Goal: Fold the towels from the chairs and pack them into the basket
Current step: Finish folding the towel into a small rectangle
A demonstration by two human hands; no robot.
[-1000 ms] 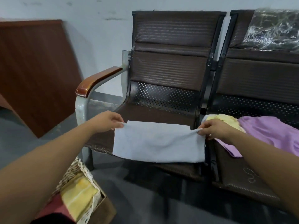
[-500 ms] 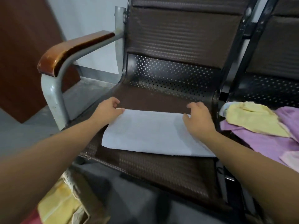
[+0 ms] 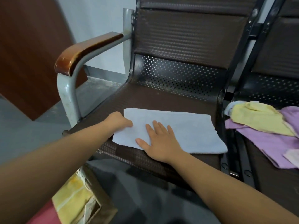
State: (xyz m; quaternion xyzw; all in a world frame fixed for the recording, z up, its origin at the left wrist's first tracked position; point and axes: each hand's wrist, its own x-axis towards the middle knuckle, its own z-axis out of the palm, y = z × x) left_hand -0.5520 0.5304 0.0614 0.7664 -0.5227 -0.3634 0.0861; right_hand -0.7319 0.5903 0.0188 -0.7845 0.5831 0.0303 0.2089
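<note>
Brown perforated seat (image 3: 161, 101) now carries the pale blue towel (image 3: 186, 131) laid flat, no longer held up. Right hand (image 3: 159, 141) has shifted from the towel's far end to press it, fingers spread, just beside the left hand (image 3: 119, 122). That hand curls at the towel's edge; a pinch cannot be confirmed. Next fold appears due. Basket (image 3: 90, 206), below the left forearm, is cut off.

A brown perforated chair (image 3: 161, 101) with a grey metal frame and a glossy wooden armrest (image 3: 87, 50) stands against a pale wall (image 3: 97, 21). Left of the chair stands a reddish-brown wooden panel (image 3: 32, 46), with grey floor (image 3: 24, 130) below it. A second chair (image 3: 278, 50) adjoins on the right.
</note>
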